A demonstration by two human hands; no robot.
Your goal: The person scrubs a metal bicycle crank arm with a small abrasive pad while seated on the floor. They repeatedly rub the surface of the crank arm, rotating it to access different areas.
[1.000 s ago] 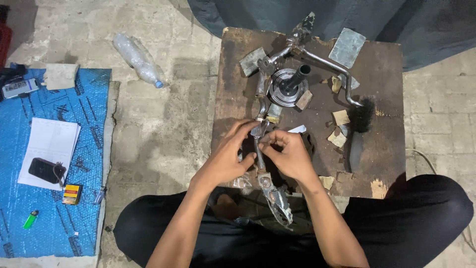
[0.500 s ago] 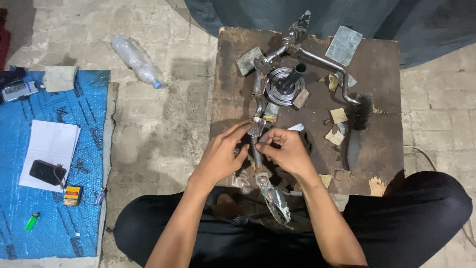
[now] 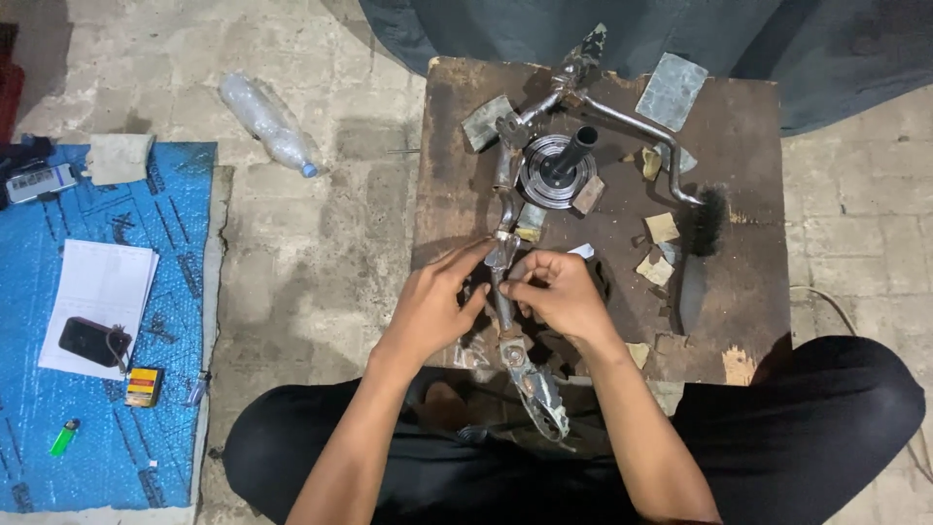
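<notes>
My left hand [image 3: 432, 306] and my right hand [image 3: 554, 292] meet on the metal rod assembly [image 3: 505, 292] that runs down the near half of the low wooden table [image 3: 748, 185]. Both hands pinch the rod from either side, fingertips closed on it, left fingers reaching up to its joint. The rod's lower clamp end hangs past the table's near edge, over my lap. Farther back on the table stands a round metal hub [image 3: 556, 170]; a black brush [image 3: 695, 243] lies to the right of my hands.
</notes>
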